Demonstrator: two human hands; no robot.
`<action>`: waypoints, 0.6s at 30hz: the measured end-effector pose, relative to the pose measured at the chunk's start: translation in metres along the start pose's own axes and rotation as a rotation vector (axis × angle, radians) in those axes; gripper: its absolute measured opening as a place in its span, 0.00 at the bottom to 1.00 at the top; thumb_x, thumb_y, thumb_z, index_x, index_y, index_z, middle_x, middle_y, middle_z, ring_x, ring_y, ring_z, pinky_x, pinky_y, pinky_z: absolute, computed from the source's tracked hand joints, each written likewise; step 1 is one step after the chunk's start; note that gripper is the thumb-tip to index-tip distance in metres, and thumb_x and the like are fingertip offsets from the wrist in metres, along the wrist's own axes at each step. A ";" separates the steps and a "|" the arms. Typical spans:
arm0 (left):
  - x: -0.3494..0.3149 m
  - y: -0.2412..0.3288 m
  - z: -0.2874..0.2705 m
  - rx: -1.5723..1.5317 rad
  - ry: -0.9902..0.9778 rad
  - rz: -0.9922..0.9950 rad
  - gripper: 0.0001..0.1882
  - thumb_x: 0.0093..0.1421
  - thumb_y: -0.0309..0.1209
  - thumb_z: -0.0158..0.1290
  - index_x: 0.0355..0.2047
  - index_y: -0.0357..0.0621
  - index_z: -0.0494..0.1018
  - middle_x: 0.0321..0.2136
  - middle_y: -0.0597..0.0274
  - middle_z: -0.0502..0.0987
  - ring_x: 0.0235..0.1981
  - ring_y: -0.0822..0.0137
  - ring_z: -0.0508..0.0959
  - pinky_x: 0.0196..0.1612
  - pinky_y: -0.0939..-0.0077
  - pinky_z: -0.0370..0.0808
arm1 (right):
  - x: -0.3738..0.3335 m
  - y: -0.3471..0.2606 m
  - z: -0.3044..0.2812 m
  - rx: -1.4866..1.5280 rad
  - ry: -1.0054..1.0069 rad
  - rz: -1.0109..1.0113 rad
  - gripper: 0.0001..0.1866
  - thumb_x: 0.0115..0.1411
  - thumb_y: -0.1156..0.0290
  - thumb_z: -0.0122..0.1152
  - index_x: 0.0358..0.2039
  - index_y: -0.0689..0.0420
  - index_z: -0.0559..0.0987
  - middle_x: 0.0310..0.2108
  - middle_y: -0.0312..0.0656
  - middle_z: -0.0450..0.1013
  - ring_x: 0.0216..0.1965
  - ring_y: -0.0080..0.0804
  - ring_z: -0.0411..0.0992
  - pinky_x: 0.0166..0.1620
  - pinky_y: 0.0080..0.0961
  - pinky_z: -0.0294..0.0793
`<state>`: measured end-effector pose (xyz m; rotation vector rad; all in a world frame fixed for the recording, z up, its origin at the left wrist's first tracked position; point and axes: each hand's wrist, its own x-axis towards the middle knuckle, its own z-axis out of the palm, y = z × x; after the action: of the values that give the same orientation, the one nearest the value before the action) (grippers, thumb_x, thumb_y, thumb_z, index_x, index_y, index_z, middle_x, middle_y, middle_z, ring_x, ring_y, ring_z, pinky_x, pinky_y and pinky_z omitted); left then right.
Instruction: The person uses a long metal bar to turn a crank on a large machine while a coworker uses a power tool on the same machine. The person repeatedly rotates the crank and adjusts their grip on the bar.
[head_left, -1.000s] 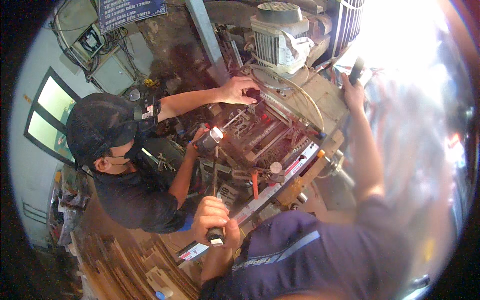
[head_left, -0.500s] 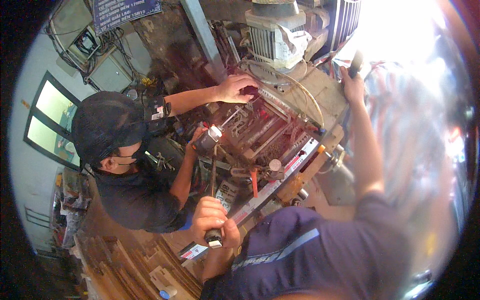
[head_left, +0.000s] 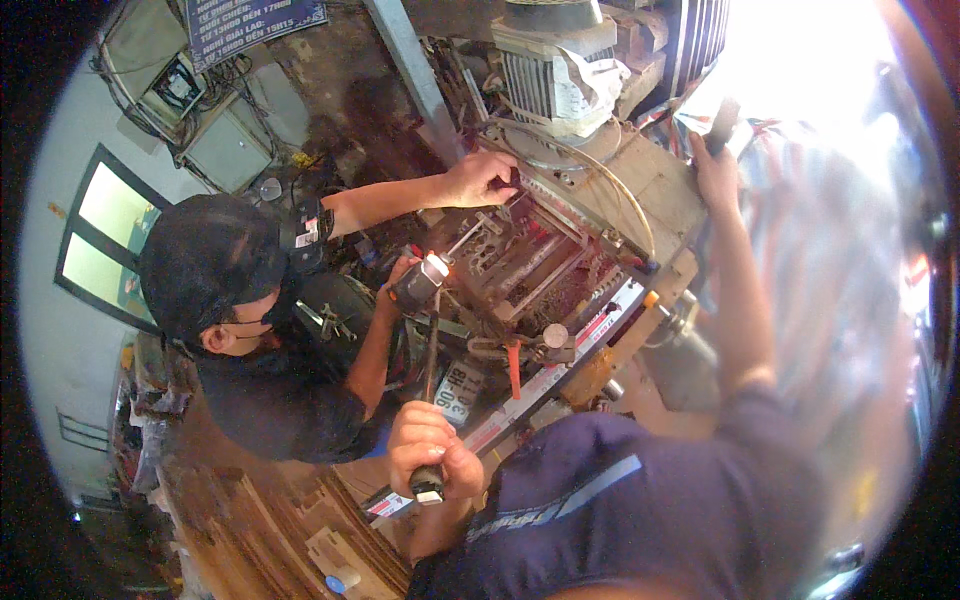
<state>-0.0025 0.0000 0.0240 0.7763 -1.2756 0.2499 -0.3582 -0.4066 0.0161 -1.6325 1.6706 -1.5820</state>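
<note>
My left hand (head_left: 432,452), low in the middle, is closed round the dark handle of a long-shafted tool (head_left: 433,350). Its shaft points away toward the open bed of a dusty machine (head_left: 530,260); whether its far end touches anything I cannot make out. At the upper right, my right hand (head_left: 715,178) grips a dark, blunt-ended object (head_left: 722,125) beside the machine's top plate. Across from me, a co-worker holds a black hand-held device (head_left: 420,284) with a bright white end, close to my tool's shaft. The co-worker's other hand (head_left: 480,180) rests at the bed's far edge.
A finned motor (head_left: 555,85) stands at the back of the machine, with a pale hose (head_left: 635,205) curving beside it. An orange strip (head_left: 514,372) sticks up at the near side, by a long metal rail (head_left: 535,395). Wooden strips (head_left: 290,540) lie at lower left.
The view has shifted slightly. The white end of the co-worker's device glows brighter, and the dark object in my right hand stands more upright. My left hand keeps its hold.
</note>
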 end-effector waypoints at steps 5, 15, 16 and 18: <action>-0.006 -0.002 -0.002 -0.006 0.016 -0.009 0.12 0.67 0.31 0.59 0.37 0.46 0.65 0.24 0.63 0.70 0.23 0.66 0.72 0.32 0.62 0.76 | 0.006 0.006 0.002 0.003 -0.018 0.035 0.27 0.72 0.45 0.66 0.35 0.61 0.84 0.25 0.36 0.76 0.29 0.28 0.72 0.37 0.35 0.72; -0.013 -0.006 -0.004 -0.012 0.061 -0.017 0.13 0.68 0.31 0.60 0.36 0.46 0.64 0.25 0.63 0.69 0.23 0.66 0.71 0.32 0.61 0.75 | 0.008 0.005 0.003 -0.064 -0.017 0.017 0.27 0.72 0.45 0.65 0.37 0.61 0.86 0.25 0.38 0.77 0.30 0.30 0.74 0.39 0.37 0.73; -0.013 -0.004 -0.004 -0.009 0.050 -0.026 0.14 0.68 0.33 0.60 0.36 0.47 0.63 0.25 0.65 0.68 0.25 0.66 0.70 0.35 0.61 0.74 | 0.008 0.005 0.002 -0.062 -0.007 0.011 0.28 0.72 0.44 0.65 0.37 0.61 0.86 0.25 0.39 0.77 0.31 0.31 0.75 0.39 0.37 0.73; -0.012 -0.002 -0.003 -0.010 0.031 -0.051 0.16 0.69 0.36 0.59 0.36 0.49 0.60 0.25 0.67 0.65 0.27 0.67 0.68 0.41 0.60 0.73 | 0.006 0.004 0.002 -0.062 0.008 -0.005 0.28 0.72 0.43 0.64 0.37 0.62 0.86 0.25 0.40 0.77 0.31 0.32 0.75 0.39 0.37 0.74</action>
<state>-0.0031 0.0033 0.0116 0.7924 -1.2252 0.2140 -0.3608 -0.4139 0.0146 -1.6631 1.7370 -1.5551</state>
